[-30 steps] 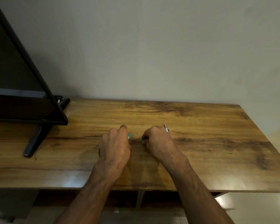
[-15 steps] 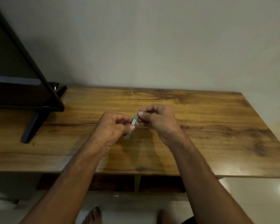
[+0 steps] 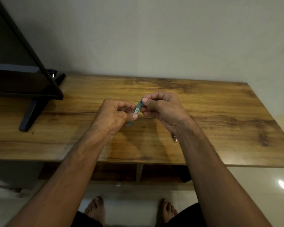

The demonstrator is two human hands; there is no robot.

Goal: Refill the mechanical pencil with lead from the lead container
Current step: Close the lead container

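A plain wall (image 3: 154, 38) fills the upper view. Below it a wooden table (image 3: 220, 128) spans the frame, with a black monitor (image 3: 15, 71) on its stand at about ten o'clock. Above the table's centre, the left hand (image 3: 111, 118) is curled, thumb and fingers pinching the lower part of a small teal lead container (image 3: 136, 110), tilted toward one o'clock. The right hand (image 3: 164, 108) at three o'clock of it pinches the container's upper end. A thin metallic tip, probably the mechanical pencil (image 3: 175, 138), peeks out under the right wrist.
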